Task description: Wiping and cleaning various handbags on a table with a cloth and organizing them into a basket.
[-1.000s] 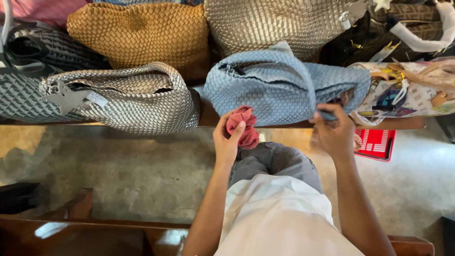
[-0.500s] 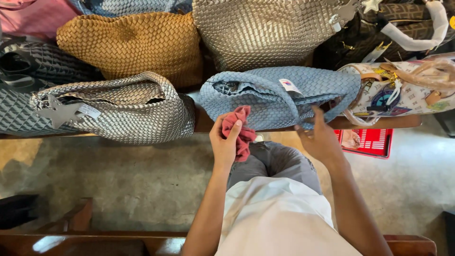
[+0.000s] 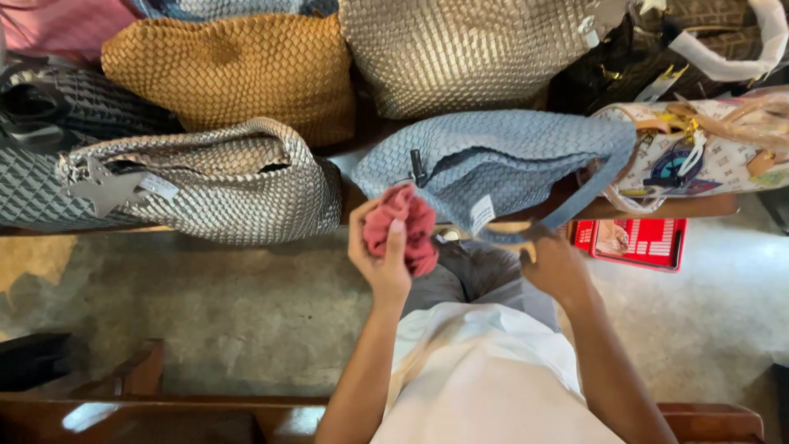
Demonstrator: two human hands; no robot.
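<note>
Wipe-down step, by the look of it — left hand (image 3: 385, 261) is closed round a bunched red cloth (image 3: 404, 227), right hand (image 3: 552, 261) grips the strap of the blue woven bag (image 3: 501, 168). Bag lies slumped on the tabletop (image 3: 657, 205) edge, white tag dangling. Next move needs the bag steadied — soft weave, folds easily.

The person wore a white short-sleeved top and grey trousers. Both forearms were bare; the left hand (image 3: 382, 259) and right hand (image 3: 559, 263) were ungloved.
</note>
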